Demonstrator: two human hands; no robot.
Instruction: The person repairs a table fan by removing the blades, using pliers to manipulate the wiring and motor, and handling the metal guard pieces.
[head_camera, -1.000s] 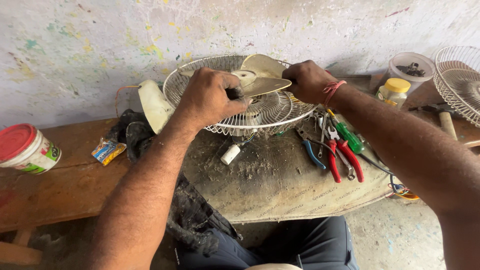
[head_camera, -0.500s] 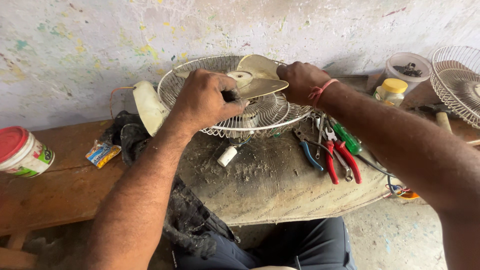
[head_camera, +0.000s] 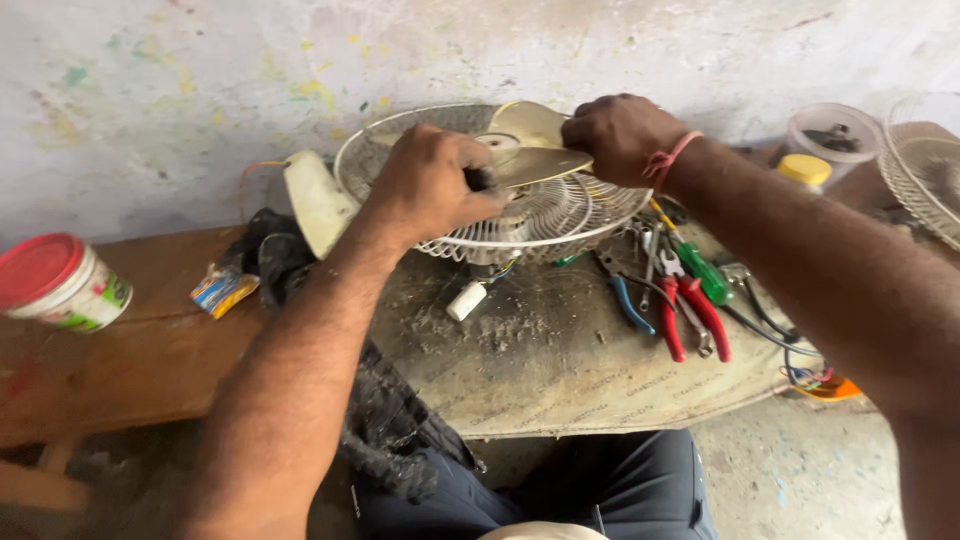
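On the dusty board (head_camera: 560, 370) laid across the person's lap sits a white wire fan guard (head_camera: 560, 215), and inside it a cream fan blade (head_camera: 535, 150) lies over the hub. Over the middle of the guard, the left hand (head_camera: 430, 185) is curled into a tight fist around a dark handle (head_camera: 480, 180), only the end of which shows beside the thumb. At the far rim the right hand (head_camera: 620, 135) is closed on the edge of the fan blade, fingers wrapped over it; a red thread circles that wrist. A small white plug (head_camera: 466, 301) lies just under the near rim of the guard. To the right on the board lie blue-handled pliers (head_camera: 628, 300), red-handled pliers (head_camera: 690, 315) and a green-handled screwdriver (head_camera: 700, 275), close together. Further right stand a yellow-lidded jar (head_camera: 805, 172) and a clear tub (head_camera: 832, 130), next to a second wire guard (head_camera: 925, 170). Far left, on the wooden bench (head_camera: 130, 360), a red-lidded white tub (head_camera: 58, 283) rests apart from a small crumpled wrapper (head_camera: 222, 290).
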